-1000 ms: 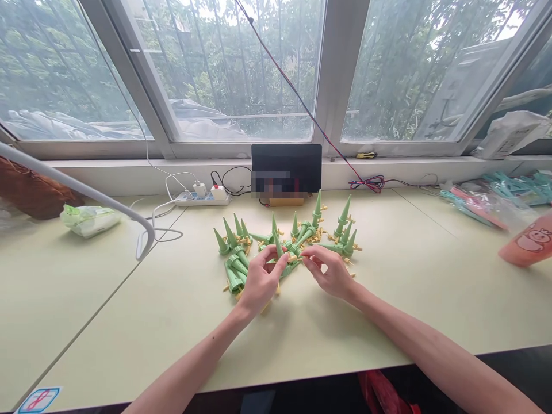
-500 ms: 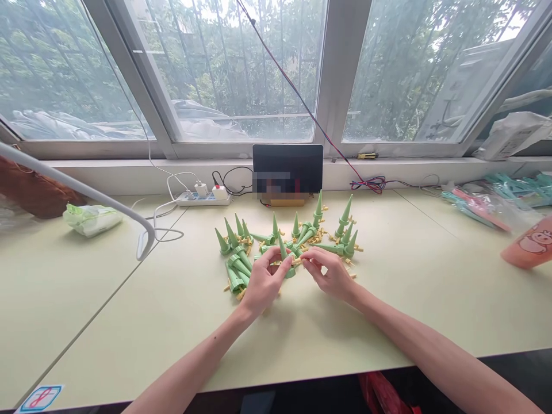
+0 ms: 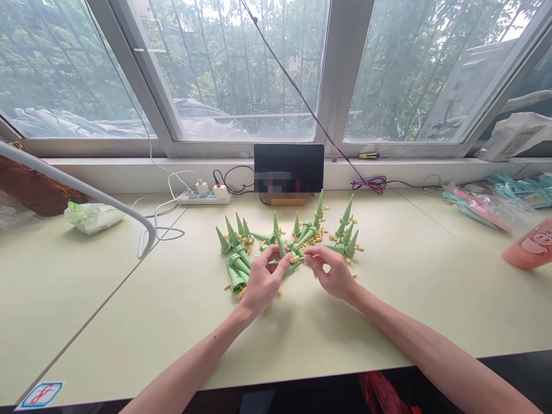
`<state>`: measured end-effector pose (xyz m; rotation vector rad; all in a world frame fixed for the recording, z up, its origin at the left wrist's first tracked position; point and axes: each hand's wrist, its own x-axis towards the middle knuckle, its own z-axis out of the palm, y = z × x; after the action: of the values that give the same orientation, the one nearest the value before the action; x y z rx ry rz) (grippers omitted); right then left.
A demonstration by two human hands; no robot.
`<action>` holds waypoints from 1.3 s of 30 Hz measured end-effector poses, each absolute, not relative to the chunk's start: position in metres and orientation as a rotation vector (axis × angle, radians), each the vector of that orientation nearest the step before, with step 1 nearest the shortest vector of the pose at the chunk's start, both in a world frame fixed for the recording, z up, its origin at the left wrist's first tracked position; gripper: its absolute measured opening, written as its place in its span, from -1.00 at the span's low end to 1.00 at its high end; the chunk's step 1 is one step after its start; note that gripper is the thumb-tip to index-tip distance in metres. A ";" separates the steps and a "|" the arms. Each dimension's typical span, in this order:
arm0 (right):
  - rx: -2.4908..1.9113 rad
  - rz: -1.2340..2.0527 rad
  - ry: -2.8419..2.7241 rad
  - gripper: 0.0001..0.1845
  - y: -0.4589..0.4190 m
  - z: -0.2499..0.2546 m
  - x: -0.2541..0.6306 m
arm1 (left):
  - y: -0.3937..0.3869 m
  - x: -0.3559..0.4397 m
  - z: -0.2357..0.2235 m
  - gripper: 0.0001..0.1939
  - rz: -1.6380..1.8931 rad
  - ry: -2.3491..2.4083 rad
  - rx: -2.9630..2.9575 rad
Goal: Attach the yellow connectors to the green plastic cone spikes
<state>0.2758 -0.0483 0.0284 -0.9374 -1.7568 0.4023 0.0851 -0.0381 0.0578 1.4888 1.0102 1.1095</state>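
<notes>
One green spike [image 3: 280, 246] | tip up, axis near-vertical, leaning left | left fingers [image 3: 281, 267] holding it | right fingers [image 3: 314, 251] narrow, contents unclear

Over the bench [image 3: 129, 333], a spike [image 3: 280, 246] is in your left hand [image 3: 265, 276], your right hand [image 3: 332, 275] just to its right; other spikes [image 3: 240, 265] spread left of and behind both hands; farther back is the screen [image 3: 297, 164], with the power strip [image 3: 204, 199] then the packet [image 3: 92, 217] to its left, the cable bundle [image 3: 373, 184] to its right; the cup [image 3: 528, 246] is far right, plastic bags [image 3: 500, 198] behind it
</notes>
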 end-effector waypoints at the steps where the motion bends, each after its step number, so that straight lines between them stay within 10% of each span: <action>1: -0.937 0.403 -1.754 -0.83 -0.048 0.028 0.276 | -0.038 0.085 0.058 -0.65 1.109 1.006 1.489; 39: -0.887 0.386 -1.883 -0.79 -0.051 0.034 0.274 | -0.044 0.087 0.058 -0.74 1.059 0.960 1.636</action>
<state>0.2738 -0.0507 0.0339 -0.8871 -1.8834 0.3864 0.0865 -0.0440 0.0576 1.6356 0.9604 1.0587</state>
